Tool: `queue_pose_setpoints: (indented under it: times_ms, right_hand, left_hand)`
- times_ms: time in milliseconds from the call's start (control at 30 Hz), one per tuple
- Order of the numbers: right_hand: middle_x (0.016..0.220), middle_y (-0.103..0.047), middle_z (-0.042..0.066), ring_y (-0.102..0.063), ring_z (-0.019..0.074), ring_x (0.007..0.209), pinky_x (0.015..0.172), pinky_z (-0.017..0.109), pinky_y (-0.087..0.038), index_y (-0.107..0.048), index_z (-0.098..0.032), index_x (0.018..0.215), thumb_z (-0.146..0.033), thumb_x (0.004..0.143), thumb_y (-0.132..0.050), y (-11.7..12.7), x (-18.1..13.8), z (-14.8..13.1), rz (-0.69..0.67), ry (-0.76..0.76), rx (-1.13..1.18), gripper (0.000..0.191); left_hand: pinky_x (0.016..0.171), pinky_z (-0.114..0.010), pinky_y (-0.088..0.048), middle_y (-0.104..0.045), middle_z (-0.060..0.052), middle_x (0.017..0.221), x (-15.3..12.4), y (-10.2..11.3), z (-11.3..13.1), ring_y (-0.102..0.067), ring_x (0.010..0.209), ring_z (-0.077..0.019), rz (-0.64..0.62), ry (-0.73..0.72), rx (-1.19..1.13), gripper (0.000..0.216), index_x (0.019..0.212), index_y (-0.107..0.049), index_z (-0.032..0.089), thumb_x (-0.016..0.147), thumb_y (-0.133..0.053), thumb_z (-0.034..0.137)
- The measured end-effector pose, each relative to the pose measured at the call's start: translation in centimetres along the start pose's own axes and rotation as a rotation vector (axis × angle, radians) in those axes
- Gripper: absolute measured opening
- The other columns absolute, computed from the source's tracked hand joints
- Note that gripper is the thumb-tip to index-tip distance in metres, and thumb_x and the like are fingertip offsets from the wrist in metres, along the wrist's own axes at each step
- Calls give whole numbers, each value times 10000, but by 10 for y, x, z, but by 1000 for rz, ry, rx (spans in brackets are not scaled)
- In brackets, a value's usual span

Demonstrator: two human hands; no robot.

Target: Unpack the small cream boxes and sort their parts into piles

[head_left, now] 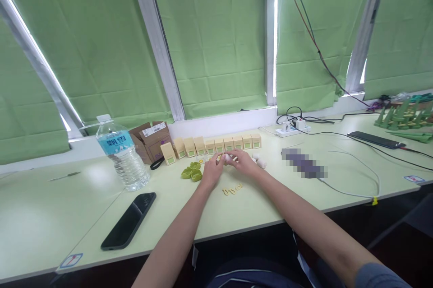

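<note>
My left hand (213, 169) and my right hand (244, 161) meet over the middle of the table, fingers bent and closed around a small pale, rounded piece (227, 157). What it is exactly I cannot make out. Just right of my right hand lie similar pale rounded pieces (261, 162). A green clover-shaped dish (192, 172) sits left of my left hand. Nearer to me, between my forearms, lie several thin yellow loops (232, 190). Behind my hands stands a row of small cream boxes (219, 145) with green labels; my fingers partly cover things in front of them.
At left are a large water bottle (123, 157), an open cardboard box (153, 141) and a black phone (129, 221). To the right lie a power strip (292, 129), a blurred-out device (303, 164) on a cable, another phone (376, 139) and green spiky pieces (402, 118).
</note>
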State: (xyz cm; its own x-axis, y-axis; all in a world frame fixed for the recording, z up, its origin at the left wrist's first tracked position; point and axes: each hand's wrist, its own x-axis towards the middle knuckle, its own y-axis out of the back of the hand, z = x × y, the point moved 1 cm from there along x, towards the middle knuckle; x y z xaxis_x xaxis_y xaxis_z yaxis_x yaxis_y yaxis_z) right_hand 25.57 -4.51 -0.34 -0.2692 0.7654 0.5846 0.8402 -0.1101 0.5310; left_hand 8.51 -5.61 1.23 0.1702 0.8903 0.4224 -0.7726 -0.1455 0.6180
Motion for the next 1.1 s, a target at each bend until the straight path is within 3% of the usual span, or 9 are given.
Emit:
queue_pose_setpoints:
  times_ms: [100, 300, 533, 900, 1100]
  right_hand:
    - [1094, -643, 95, -644, 196, 935, 860, 341, -534, -670, -235, 1211, -305, 894, -617, -1, 0, 1, 1, 10, 4, 328]
    - [1073, -656, 79, -626, 192, 971, 849, 322, -526, -667, -262, 1223, -302, 908, -598, 3, -2, -7, -38, 50, 0, 325]
    - [1024, -677, 52, -626, 173, 861, 810, 313, -511, -718, -261, 1123, -311, 795, -745, 5, 1, -5, -28, 15, -52, 332]
    - [981, -657, 43, -617, 135, 768, 723, 264, -458, -666, -204, 972, -277, 871, -639, 6, 0, -12, 10, 54, -191, 128]
    - [989, -660, 42, -614, 137, 756, 709, 260, -439, -632, -197, 964, -278, 851, -649, 4, 2, -11, -6, 73, -249, 140]
  left_hand:
    - [794, -350, -450, -727, -51, 872, 1, 0, -1, -629, 746, -213, 37, -45, 55, 437, 1117, -689, 241, 924, -428, 534]
    - [796, -342, -485, -720, -25, 810, -1, -4, -2, -650, 660, -186, -45, -37, -65, 424, 1185, -658, 231, 937, -410, 469]
    - [754, -329, -517, -724, -33, 785, -1, -9, -8, -680, 678, -189, -99, 16, -211, 433, 1179, -639, 203, 904, -464, 488]
    - [694, -312, -462, -691, -22, 720, 0, -11, -2, -644, 623, -186, -72, -43, -50, 357, 1105, -648, 207, 925, -390, 375]
    - [685, -314, -454, -681, -25, 700, 2, -16, -2, -630, 616, -190, -69, -7, -19, 325, 1096, -633, 206, 911, -386, 306]
